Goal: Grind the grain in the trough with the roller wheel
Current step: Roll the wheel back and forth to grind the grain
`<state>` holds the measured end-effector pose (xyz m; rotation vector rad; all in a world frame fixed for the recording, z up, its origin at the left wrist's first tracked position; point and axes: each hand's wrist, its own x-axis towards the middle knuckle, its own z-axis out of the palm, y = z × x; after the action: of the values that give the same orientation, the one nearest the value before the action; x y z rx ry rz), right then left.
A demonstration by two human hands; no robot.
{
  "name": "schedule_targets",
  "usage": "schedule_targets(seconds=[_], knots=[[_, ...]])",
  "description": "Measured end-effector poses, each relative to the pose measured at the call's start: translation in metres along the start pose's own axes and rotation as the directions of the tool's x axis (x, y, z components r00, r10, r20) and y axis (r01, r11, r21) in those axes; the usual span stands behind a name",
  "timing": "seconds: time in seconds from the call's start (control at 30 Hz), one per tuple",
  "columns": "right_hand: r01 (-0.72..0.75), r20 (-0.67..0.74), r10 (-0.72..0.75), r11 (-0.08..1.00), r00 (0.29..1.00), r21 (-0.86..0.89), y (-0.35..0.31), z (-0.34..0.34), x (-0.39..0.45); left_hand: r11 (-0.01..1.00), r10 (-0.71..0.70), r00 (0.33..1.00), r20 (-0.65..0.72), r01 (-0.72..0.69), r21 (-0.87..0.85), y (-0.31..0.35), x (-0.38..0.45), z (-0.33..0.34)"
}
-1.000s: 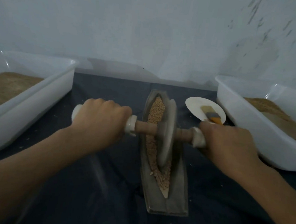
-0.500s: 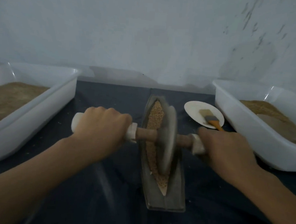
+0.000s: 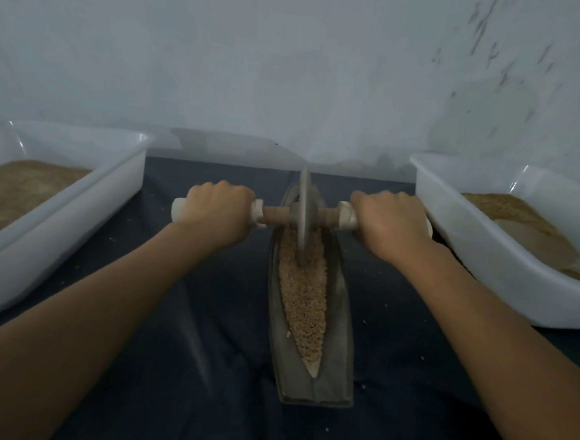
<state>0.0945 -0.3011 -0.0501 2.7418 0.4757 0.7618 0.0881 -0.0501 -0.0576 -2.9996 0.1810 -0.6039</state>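
Note:
A long, dark, boat-shaped trough [image 3: 335,357] lies lengthwise on the dark cloth, and brown grain [image 3: 305,300] fills its groove. The grey roller wheel [image 3: 303,217] stands upright in the far half of the groove, on a wooden axle with white-wrapped ends. My left hand [image 3: 215,213] grips the left handle and my right hand [image 3: 389,223] grips the right handle. Both arms are stretched forward. The far tip of the trough is hidden behind the wheel.
A white tub [image 3: 59,203] with brown ground material stands at the left, and a second white tub [image 3: 479,240] with similar contents stands at the right, close to my right hand. A pale wall closes the back. Scattered crumbs lie on the dark cloth [image 3: 204,351].
Both hands have pushed the roller wheel from the trough's middle toward its far end. The small plate with the brush is no longer visible behind my right hand.

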Motion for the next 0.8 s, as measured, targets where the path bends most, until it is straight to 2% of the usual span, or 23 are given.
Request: schedule_targets(seconds=[0.13,0.2,0.27,0.3,0.4,0.5,0.57,0.7,0.8], knots=[[0.058,-0.02,-0.059,0.998,0.998,-0.03,-0.007,-0.022,-0.048,0.994,0.078,0.997,0.014,-0.079,0.071,-0.001,-0.049,-0.017],[0.112,-0.139,-0.106,0.993,0.985,0.036,-0.005,-0.037,-0.081,0.974,0.191,0.98,-0.062,-0.182,0.131,-0.004,-0.082,-0.029],[0.152,-0.13,-0.137,0.981,0.982,0.116,-0.003,-0.049,-0.102,0.941,0.324,0.93,-0.176,-0.296,0.166,-0.008,-0.102,-0.043],[0.151,-0.092,-0.139,0.978,0.986,0.141,-0.002,-0.05,-0.107,0.935,0.341,0.919,-0.198,-0.309,0.175,-0.008,-0.104,-0.049],[0.068,-0.019,-0.066,0.99,0.998,0.12,-0.003,-0.032,-0.096,0.938,0.252,0.964,-0.089,-0.221,0.269,0.003,-0.081,-0.045],[-0.054,0.01,0.053,0.997,0.999,0.059,-0.003,-0.001,-0.057,0.976,0.116,0.993,-0.039,-0.106,0.189,0.007,-0.035,-0.023],[-0.062,-0.01,0.062,0.996,0.998,0.066,-0.001,0.014,-0.027,0.988,0.066,0.998,0.003,-0.065,0.138,0.006,-0.011,-0.016],[-0.081,-0.009,0.082,0.992,0.997,0.093,0.002,0.02,-0.009,0.987,0.06,0.998,-0.027,-0.055,0.152,0.008,0.001,-0.014],[-0.006,-0.012,0.006,1.0,1.0,0.025,-0.002,0.001,-0.044,0.984,0.113,0.994,0.014,-0.114,0.139,0.009,-0.029,-0.027]])
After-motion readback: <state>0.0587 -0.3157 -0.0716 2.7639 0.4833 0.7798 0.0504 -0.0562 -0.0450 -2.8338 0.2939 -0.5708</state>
